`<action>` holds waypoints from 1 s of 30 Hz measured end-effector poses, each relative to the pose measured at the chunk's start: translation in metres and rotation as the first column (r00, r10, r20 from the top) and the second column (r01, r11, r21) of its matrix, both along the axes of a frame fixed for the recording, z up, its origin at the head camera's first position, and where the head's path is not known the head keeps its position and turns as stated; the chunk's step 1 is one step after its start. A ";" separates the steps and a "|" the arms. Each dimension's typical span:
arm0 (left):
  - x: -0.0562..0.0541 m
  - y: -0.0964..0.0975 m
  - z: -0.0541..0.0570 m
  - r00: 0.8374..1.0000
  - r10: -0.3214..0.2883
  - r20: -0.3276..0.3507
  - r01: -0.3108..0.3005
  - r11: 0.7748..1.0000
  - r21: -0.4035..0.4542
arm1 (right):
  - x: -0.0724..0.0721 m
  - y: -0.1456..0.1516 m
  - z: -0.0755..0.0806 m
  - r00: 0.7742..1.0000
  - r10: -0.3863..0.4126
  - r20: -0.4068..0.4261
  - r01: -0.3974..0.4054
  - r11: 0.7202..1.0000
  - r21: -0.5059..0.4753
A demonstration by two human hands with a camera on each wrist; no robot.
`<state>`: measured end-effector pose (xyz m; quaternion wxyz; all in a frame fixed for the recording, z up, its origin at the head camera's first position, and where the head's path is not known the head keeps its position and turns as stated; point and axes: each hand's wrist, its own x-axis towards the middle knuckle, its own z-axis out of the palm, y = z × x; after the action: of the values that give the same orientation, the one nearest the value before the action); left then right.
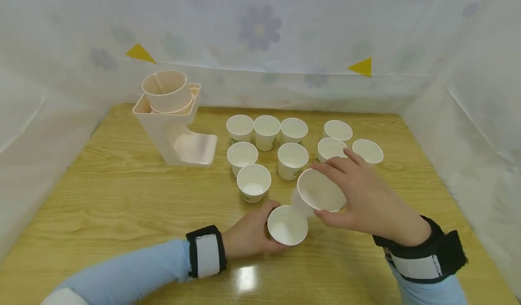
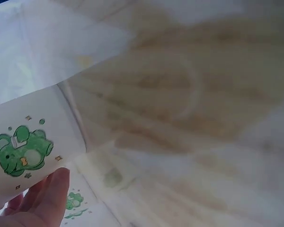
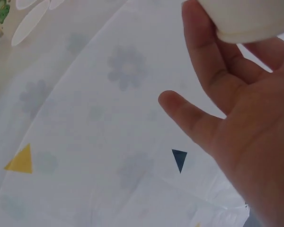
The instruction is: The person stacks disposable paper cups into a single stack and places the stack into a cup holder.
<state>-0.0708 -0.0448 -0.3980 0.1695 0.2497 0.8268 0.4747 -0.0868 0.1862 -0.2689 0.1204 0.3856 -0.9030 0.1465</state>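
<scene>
My left hand grips a white paper cup, its mouth facing up, near the front middle of the table. In the left wrist view that cup shows a green cartoon animal print, with fingertips against its side. Just to the right and a little higher, my right hand holds another white paper cup between thumb and fingers. This cup tilts toward the left-hand one, and their rims look close; whether they touch I cannot tell. In the right wrist view only the base part of a cup shows at the fingers.
Several white paper cups stand upright behind my hands, including a near one and a far-right one. A cream plastic holder with a round cup-like top stands back left. Flower-patterned sheeting surrounds the wooden table.
</scene>
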 end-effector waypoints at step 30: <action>-0.003 0.001 0.004 0.999 -0.021 -0.032 0.019 0.999 -0.043 | 0.006 -0.024 -0.022 0.987 0.131 0.094 -0.141 0.985 0.099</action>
<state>-0.0741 -0.0438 -0.3945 0.1660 0.2620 0.8369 0.4510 -0.0811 0.1623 -0.2912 0.0499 0.4454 -0.8854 0.1231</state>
